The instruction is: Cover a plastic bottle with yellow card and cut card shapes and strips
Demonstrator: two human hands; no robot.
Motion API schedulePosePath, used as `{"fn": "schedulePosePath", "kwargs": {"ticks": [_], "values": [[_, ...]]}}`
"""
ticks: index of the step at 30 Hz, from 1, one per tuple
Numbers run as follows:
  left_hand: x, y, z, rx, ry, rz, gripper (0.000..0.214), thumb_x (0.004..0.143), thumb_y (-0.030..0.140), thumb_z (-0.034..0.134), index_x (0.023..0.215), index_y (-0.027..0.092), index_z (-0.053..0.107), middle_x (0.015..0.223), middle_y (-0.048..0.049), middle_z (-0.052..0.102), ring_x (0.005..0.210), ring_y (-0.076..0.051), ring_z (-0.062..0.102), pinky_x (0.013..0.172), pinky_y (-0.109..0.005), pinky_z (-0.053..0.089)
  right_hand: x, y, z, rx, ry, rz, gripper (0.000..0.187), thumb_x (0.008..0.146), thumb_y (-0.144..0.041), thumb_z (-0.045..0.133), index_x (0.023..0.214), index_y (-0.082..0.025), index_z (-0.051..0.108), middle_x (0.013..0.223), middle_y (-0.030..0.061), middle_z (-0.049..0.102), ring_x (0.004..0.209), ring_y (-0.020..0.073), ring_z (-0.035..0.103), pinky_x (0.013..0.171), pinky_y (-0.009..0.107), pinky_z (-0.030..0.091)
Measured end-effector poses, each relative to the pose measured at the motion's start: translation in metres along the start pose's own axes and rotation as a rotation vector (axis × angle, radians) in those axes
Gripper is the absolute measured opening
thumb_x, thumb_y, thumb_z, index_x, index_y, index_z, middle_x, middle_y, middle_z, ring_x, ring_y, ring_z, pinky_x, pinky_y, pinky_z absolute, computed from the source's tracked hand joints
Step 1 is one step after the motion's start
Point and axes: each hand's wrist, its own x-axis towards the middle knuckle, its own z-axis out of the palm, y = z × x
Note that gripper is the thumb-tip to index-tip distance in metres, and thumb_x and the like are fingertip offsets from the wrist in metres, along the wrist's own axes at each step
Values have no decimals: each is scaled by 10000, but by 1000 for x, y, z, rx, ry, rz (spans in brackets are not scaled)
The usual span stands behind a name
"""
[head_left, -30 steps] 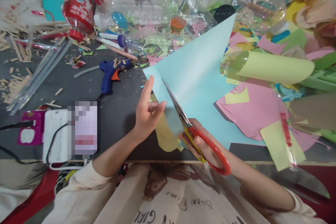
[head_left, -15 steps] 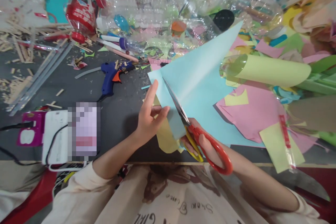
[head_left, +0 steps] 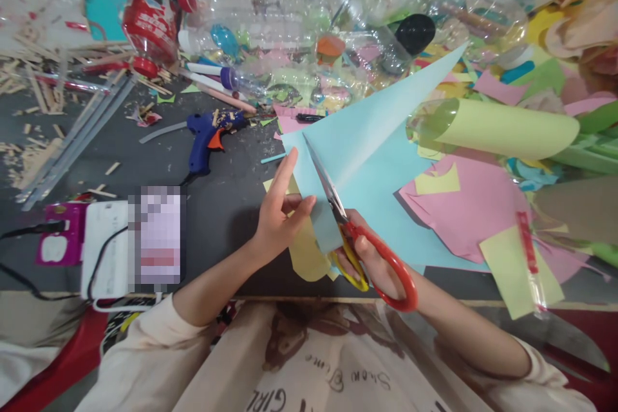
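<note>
A large light blue sheet of paper (head_left: 386,167) lies in the middle, its right part lifted in a curled point. My right hand (head_left: 374,257) grips scissors (head_left: 333,190) with red and yellow handles. Their blades lie along a cut near the sheet's left edge and point away from me. The left strip of the sheet is held in my left hand (head_left: 284,212), between thumb and fingers; the fingers partly hide behind it. Yellow paper (head_left: 309,251) lies under the strip.
Left of the sheet are a blue glue gun (head_left: 205,138), a phone (head_left: 161,238) and a white power strip (head_left: 103,251). Clear plastic bottles (head_left: 261,6) crowd the back. A yellow-green paper-wrapped tube (head_left: 512,129) and pink paper (head_left: 468,206) lie to the right.
The scissors' handles have shifted slightly up and left, drawing a little closer together. The sheet's raised point has moved slightly right. My left hand keeps its grip on the strip.
</note>
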Motion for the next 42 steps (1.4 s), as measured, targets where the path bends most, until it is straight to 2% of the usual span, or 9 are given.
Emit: {"fn": "schedulePosePath", "kwargs": {"ticks": [4,7,13,16,19,24,27,35,42], "values": [[1,1,0,-15,-1,1,777,899,530,643,1571,326,312,1576,-143,429,653,-98,637,588,-251,571,1,1,2,68,21,35,597,893,-784,392,1112,-230,432,525,-130,386,404,67,295,400,203,283],[1,2,-1,-2,-7,4,786,908,524,634,1581,326,281,1553,-139,462,672,-101,636,598,-244,568,1,1,4,80,45,70,636,861,-802,438,1127,-224,432,523,-134,389,398,64,303,387,197,281],[0,4,-1,-12,22,20,721,895,527,652,1530,315,386,1578,-152,422,600,-58,571,509,-198,497,0,3,5,75,73,88,686,845,-812,454,1185,-217,431,528,-136,367,395,63,295,380,200,279],[1,5,-2,-80,-12,-11,729,895,517,661,1531,304,374,1247,-114,680,504,-48,495,449,-186,440,-2,0,5,50,61,105,676,849,-814,442,1173,-221,418,567,-121,379,427,67,322,393,206,288],[3,3,-3,-137,4,-6,708,894,526,660,1507,275,409,939,-50,710,451,-51,443,412,-182,382,-3,-7,5,-8,31,122,673,839,-832,424,1120,-221,404,587,-110,388,465,71,335,419,213,299],[6,-3,-6,-15,154,80,590,881,552,667,1394,281,556,1435,-129,541,464,17,393,411,-171,357,-4,-13,6,-40,15,112,638,852,-824,406,1077,-227,402,624,-102,409,479,63,326,437,215,302],[6,-2,-6,32,173,88,608,881,560,664,1419,303,542,1524,-132,469,461,27,368,414,-176,351,-4,-9,6,-7,19,110,628,857,-814,420,1092,-232,403,622,-108,391,463,62,331,419,211,296],[2,5,-3,17,132,-59,756,883,592,639,1540,319,384,1229,-98,675,535,-93,526,474,-256,419,-4,-8,6,-2,-7,89,606,875,-808,388,1088,-241,379,646,-101,377,478,70,323,433,223,313],[1,7,-3,25,112,-80,764,878,591,646,1530,277,403,1132,-101,714,470,-68,454,446,-243,375,-4,-12,0,-71,-58,91,563,905,-792,335,1056,-252,370,684,-74,415,540,83,352,495,234,356]]}}
